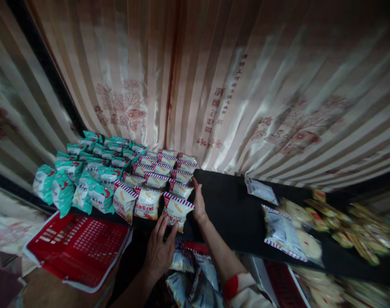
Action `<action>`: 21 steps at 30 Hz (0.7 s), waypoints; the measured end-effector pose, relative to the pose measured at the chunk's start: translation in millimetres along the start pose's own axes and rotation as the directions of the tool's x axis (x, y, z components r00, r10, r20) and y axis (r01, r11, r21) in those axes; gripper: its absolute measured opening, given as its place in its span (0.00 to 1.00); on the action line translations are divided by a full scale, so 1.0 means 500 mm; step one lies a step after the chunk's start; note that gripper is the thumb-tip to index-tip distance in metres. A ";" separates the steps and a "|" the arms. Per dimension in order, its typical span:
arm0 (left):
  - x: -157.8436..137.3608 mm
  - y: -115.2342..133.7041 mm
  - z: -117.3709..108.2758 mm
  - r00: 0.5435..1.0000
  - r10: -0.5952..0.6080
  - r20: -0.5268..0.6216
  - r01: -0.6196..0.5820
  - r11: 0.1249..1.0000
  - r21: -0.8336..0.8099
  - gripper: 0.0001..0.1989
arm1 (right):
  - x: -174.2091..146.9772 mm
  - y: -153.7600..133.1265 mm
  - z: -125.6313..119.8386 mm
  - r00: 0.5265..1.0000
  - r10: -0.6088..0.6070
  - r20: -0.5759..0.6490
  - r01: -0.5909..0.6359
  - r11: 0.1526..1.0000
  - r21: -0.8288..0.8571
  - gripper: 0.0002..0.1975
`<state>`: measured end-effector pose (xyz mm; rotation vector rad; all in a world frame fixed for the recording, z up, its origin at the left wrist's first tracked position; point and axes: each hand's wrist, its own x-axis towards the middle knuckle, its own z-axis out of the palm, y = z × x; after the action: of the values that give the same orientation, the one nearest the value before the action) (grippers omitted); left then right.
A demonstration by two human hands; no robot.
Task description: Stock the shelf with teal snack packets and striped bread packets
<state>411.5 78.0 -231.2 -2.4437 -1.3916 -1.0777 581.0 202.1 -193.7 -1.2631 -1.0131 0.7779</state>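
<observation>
My left hand (160, 244) rests its spread fingertips against the lower front of a white snack packet (177, 209) with a red-and-blue striped edge. On the right side of the same rows, my right hand (198, 200) is held flat beside the packets with its fingers stretched out. Several rows of these striped snack packets (147, 202) stand upright on a black tabletop (228, 209). Teal snack packets (100, 194) stand in rows to their left. Below my hands, more striped packets (182, 261) lie in a container partly hidden by my arms.
A red basket (82, 248) with a white rim sits below the table's left front. On the right lie loose striped packets (283, 233), round pale packaged items (310, 246) and yellow-wrapped packs (358, 235). A pleated curtain (195, 85) hangs behind the table.
</observation>
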 end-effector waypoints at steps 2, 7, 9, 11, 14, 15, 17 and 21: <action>0.002 0.001 -0.001 1.000 -0.004 -0.009 0.005 1.000 0.018 0.30 | 0.018 0.001 -0.004 0.995 0.099 -0.021 -0.097 0.993 0.060 0.36; 0.009 0.004 0.000 1.000 -0.006 -0.028 0.008 0.997 0.074 0.29 | 0.072 -0.001 0.003 0.982 0.189 -0.023 -0.183 0.969 0.166 0.38; 0.010 0.004 0.002 0.999 -0.003 -0.040 0.007 0.996 0.087 0.28 | 0.084 0.001 0.009 0.981 0.194 0.029 -0.196 0.960 0.199 0.38; 0.010 0.004 0.004 0.999 0.004 -0.051 0.001 0.996 0.095 0.28 | 0.090 0.004 0.015 0.977 0.199 0.074 -0.210 0.953 0.217 0.38; 0.011 0.007 0.005 0.998 0.010 -0.060 -0.005 0.995 0.098 0.26 | 0.095 0.001 0.019 0.971 0.228 0.073 -0.240 0.930 0.278 0.38; 0.012 0.008 0.005 0.998 0.007 -0.065 -0.001 0.995 0.099 0.26 | 0.098 -0.003 0.019 0.970 0.237 0.051 -0.241 0.918 0.315 0.37; 0.013 0.010 0.005 0.997 0.004 -0.076 0.004 0.995 0.102 0.25 | 0.109 -0.015 0.021 0.968 0.253 -0.002 -0.232 0.889 0.395 0.34; 0.014 0.009 0.005 0.997 0.009 -0.077 0.000 0.993 0.114 0.25 | 0.139 -0.043 0.027 0.951 0.308 -0.037 -0.259 0.854 0.452 0.28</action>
<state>418.8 81.6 -227.4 -2.2994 -1.3830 -1.0491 593.6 267.0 -159.9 -1.0497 -0.5182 1.0873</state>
